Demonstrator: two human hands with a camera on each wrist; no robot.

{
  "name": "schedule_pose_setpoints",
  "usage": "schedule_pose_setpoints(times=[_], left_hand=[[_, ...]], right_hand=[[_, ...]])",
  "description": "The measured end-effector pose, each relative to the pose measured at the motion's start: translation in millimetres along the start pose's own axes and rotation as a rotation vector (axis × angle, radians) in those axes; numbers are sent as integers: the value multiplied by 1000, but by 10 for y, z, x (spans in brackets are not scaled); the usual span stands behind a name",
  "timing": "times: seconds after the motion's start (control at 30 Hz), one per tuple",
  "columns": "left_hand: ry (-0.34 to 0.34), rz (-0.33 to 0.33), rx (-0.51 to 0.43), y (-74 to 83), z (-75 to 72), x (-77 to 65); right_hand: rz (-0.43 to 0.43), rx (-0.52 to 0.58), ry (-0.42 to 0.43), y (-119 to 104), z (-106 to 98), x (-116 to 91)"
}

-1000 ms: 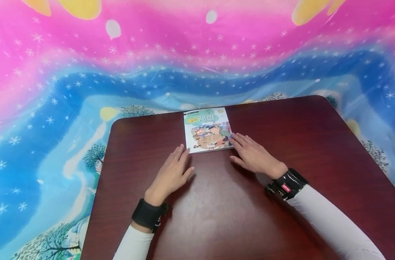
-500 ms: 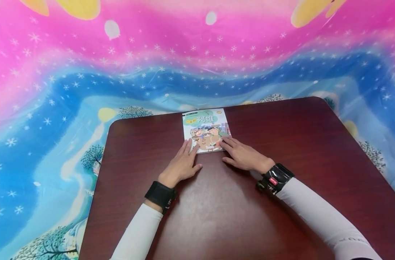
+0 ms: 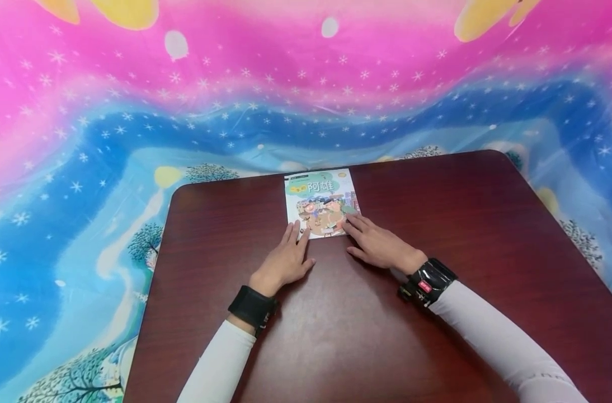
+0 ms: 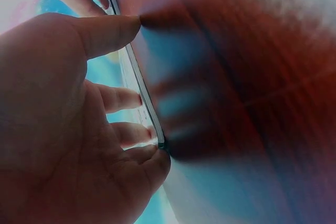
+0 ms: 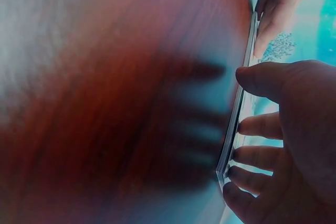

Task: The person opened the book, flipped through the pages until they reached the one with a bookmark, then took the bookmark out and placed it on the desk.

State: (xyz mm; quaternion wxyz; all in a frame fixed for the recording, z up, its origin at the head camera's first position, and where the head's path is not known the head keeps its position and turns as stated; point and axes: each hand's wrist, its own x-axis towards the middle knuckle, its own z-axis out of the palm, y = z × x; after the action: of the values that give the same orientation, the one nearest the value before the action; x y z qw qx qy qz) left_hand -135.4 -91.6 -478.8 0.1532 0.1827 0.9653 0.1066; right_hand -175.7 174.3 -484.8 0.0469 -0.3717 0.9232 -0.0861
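A thin picture book (image 3: 321, 201) with a colourful cartoon cover lies flat near the far edge of the table. My left hand (image 3: 282, 258) rests at its near left corner, straight fingers reaching onto the cover. On the near right corner lie the fingers of my right hand (image 3: 382, 244), also extended. In the left wrist view, the left thumb (image 4: 113, 32) points away from the fingers, and the book's thin edge (image 4: 140, 80) runs beneath the fingertips. The right wrist view shows the right fingertips along the book's edge (image 5: 239, 106), its thumb held apart from them.
The dark reddish-brown table (image 3: 336, 336) has rounded far corners. Behind and around it hangs a pink and blue cloth (image 3: 266, 73) printed with snowflakes and trees. Both wrists wear black straps, the left strap (image 3: 252, 306) and the right strap (image 3: 434, 279).
Over the last second my left hand has moved right onto the book's corner, and my right hand has moved left onto its cover. The book has stayed almost in place.
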Motion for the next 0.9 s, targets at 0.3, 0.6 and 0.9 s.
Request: schedule_pose_setpoints(times=[0.3,0.6,0.9], left_hand=[[9,5,13,56,75,-146],[10,7,27,122,75,-278],[74,7,-2,150,29,-304]], right_hand=[[-5,0,16,-114,41,-124],[-7,-32,38,-230,20,-204],[-25,80,112,-167,4,-204]])
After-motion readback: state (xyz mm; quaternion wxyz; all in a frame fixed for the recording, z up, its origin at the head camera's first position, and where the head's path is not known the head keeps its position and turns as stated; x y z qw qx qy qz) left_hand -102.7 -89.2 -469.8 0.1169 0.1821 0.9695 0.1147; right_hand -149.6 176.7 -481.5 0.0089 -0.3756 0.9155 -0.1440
